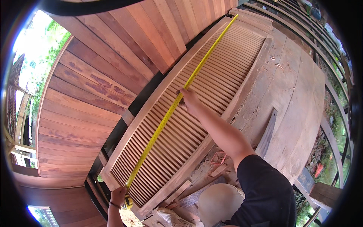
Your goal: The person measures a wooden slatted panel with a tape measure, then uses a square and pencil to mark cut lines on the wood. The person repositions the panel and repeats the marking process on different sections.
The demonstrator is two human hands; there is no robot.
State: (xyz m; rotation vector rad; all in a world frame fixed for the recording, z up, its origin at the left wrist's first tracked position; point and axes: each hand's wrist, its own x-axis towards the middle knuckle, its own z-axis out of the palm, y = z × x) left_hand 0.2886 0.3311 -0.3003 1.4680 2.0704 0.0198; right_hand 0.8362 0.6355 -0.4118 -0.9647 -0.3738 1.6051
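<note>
A long wooden louvred shutter (223, 83) with many thin slats lies flat before me, running from the near left to the far right. Along it stretches the yellow blade of a tape measure (155, 137), pulled out to the shutter's far end. At the near end my left hand (118, 196) is closed around the tape measure's yellow and black case (128, 202). My right hand (190, 100) reaches across the slats and pinches the blade about midway. Its fingertips are partly hidden by the blade.
Right of the shutter, a handsaw (267, 133) and wood shavings (279, 66) lie on a plank surface (295, 102). Reddish wood-plank walls (79, 113) stand close on the left. Wood offcuts (177, 193) are near my feet, and metal rails (332, 90) run along the right.
</note>
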